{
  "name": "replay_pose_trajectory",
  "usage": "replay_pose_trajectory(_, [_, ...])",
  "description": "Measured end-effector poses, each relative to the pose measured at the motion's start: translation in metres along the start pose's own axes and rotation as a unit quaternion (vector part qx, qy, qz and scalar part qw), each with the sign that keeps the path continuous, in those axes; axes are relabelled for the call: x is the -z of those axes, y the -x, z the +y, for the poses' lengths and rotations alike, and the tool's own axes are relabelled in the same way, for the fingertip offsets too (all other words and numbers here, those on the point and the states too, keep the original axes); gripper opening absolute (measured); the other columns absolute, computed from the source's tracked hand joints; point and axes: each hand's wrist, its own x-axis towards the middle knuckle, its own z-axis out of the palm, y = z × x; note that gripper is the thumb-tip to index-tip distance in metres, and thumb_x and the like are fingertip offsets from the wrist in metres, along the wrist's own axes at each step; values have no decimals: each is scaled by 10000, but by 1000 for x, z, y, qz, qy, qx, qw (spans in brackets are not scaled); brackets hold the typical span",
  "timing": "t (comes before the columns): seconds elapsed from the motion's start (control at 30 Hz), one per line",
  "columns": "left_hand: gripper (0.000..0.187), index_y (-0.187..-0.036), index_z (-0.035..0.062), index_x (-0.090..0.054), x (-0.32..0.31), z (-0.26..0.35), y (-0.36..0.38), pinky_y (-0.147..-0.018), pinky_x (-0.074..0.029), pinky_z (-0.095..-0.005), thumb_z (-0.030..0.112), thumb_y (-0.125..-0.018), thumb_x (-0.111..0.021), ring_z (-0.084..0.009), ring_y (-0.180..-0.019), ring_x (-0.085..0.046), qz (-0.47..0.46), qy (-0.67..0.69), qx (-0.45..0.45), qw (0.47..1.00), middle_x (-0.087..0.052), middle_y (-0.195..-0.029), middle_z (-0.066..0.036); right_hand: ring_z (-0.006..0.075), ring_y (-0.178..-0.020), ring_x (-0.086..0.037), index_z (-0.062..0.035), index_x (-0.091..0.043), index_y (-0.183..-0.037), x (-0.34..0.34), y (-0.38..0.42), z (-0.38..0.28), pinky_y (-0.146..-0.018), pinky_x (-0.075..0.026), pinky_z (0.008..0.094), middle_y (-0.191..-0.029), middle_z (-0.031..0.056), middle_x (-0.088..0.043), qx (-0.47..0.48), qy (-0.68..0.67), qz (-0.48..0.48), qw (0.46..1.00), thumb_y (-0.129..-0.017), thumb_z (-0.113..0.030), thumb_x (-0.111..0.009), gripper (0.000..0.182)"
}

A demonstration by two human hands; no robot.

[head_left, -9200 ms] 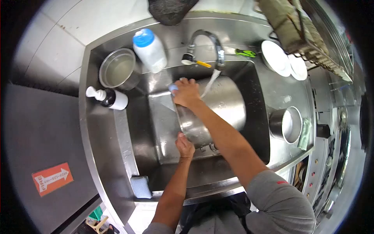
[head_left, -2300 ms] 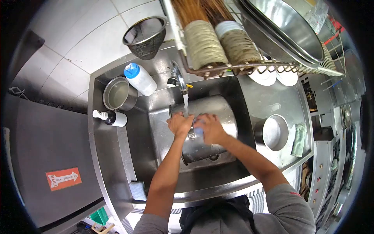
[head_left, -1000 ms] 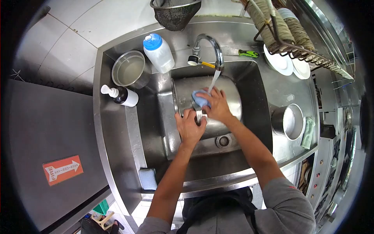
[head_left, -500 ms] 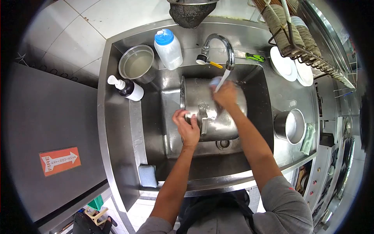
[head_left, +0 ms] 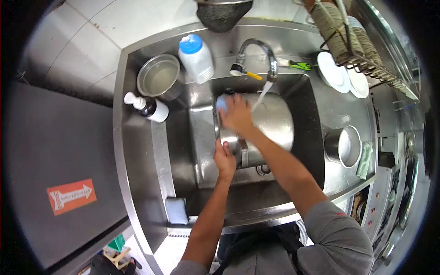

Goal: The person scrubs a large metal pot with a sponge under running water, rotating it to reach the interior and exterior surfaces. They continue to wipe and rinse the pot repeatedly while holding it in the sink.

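A large steel pot (head_left: 277,120) lies on its side in the sink (head_left: 201,137), with its rim toward the left. My left hand (head_left: 224,160) is closed on the pot's rim, below its side handle (head_left: 243,152). My right hand (head_left: 238,117) presses a light blue sponge (head_left: 222,103) against the pot's side near the rim; the fingers cover part of the sponge. From the curved faucet (head_left: 271,64), water runs onto the pot just right of my right hand.
Left of the sink stand a pump bottle (head_left: 158,111), a pot of cloudy liquid (head_left: 144,78) and a blue-lidded jug (head_left: 198,62). A second sponge (head_left: 177,211) lies on the front ledge. White plates (head_left: 333,72), a small pot (head_left: 337,146) and a green cloth (head_left: 365,160) sit right.
My right hand has swept left with the sponge, from under the water stream to the pot's rim. My left hand has shifted slightly right and down along the rim.
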Motion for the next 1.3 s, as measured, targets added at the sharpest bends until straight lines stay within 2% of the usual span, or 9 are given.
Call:
replay_pose_trajectory(0.17, [221, -1152, 31, -505, -17, -20, 4, -634, -457, -387, 130, -975, -416, -325, -694, -605, 13, 97, -6, 995, -611, -787, -200, 379, -1252, -396, -100, -491, -1235, 32, 52, -11, -958, -311, 621, -1237, 162, -469, 89, 9, 18, 996, -826, -311, -595, 472])
replay_pose_trajectory(0.33, [199, -1131, 35, -507, -7, -3, -4, -639, -450, -381, 140, -979, -433, -308, -660, -571, -3, 36, 4, 999, -608, -774, -179, 331, -1246, -417, -133, -535, -1215, 1, -38, 14, -968, -299, 631, -1222, 110, -515, -91, -46, -106, 989, -839, -345, -603, 437])
replay_pose_trajectory(0.47, [203, -1131, 36, -507, -9, -10, -2, -650, -450, -376, 153, -983, -431, -300, -676, -577, 24, 10, -24, 999, -608, -788, -175, 312, -1204, -452, -135, -560, -1168, 37, 38, 69, -946, -317, 598, -1168, 120, -544, 54, -12, 76, 996, -808, -328, -645, 416])
replay_pose_trajectory(0.6, [207, -1128, 34, -504, -7, -12, 0, -671, -450, -407, 162, -980, -434, -343, -719, -590, 21, 21, -19, 999, -607, -817, -192, 417, -1045, -544, -4, -518, -1140, 76, 57, 163, -875, -452, 453, -1131, 232, -557, -306, -3, 67, 950, -862, -249, -598, 380])
replay_pose_trajectory(0.7, [211, -1128, 32, -502, -10, -13, -3, -674, -448, -429, 164, -979, -435, -369, -732, -593, 22, 13, -9, 1000, -603, -821, -202, 425, -1084, -524, 7, -462, -1237, 60, 91, 145, -906, -445, 446, -1197, 244, -523, -234, -48, 196, 951, -862, -229, -590, 460])
replay_pose_trajectory(0.87, [204, -1118, 28, -493, -7, -18, 3, -644, -446, -425, 167, -981, -432, -373, -684, -578, 21, 10, 5, 1000, -590, -782, -207, 430, -1232, -414, -81, -411, -1336, 64, 174, 94, -982, -358, 558, -1336, 196, -434, -149, 128, 83, 977, -845, -219, -589, 541])
replay_pose_trajectory(0.97, [206, -1128, 29, -480, -3, -29, 7, -616, -440, -404, 167, -983, -432, -363, -650, -563, 11, 10, 5, 1000, -583, -753, -207, 384, -1221, -446, -121, -446, -1308, 50, 93, 133, -966, -369, 567, -1312, 170, -461, -130, 79, 177, 972, -845, -272, -572, 504])
replay_pose_trajectory(1.13, [219, -1139, 20, -451, 2, -39, 17, -629, -447, -390, 180, -992, -423, -355, -670, -566, -38, 8, 46, 998, -595, -786, -210, 405, -914, -602, -70, -532, -1187, 29, -36, 174, -778, -496, 505, -1077, 191, -570, -171, 69, -20, 983, -864, -373, -544, 443])
replay_pose_trajectory(1.3, [254, -1162, 14, -444, 5, -45, 13, -691, -457, -427, 203, -992, -428, -386, -757, -598, -53, 58, 24, 997, -617, -840, -216, 370, -1333, -319, -91, -414, -1344, 51, 92, 102, -1018, -270, 609, -1380, 176, -398, 18, 174, 20, 984, -836, -357, -591, 600])
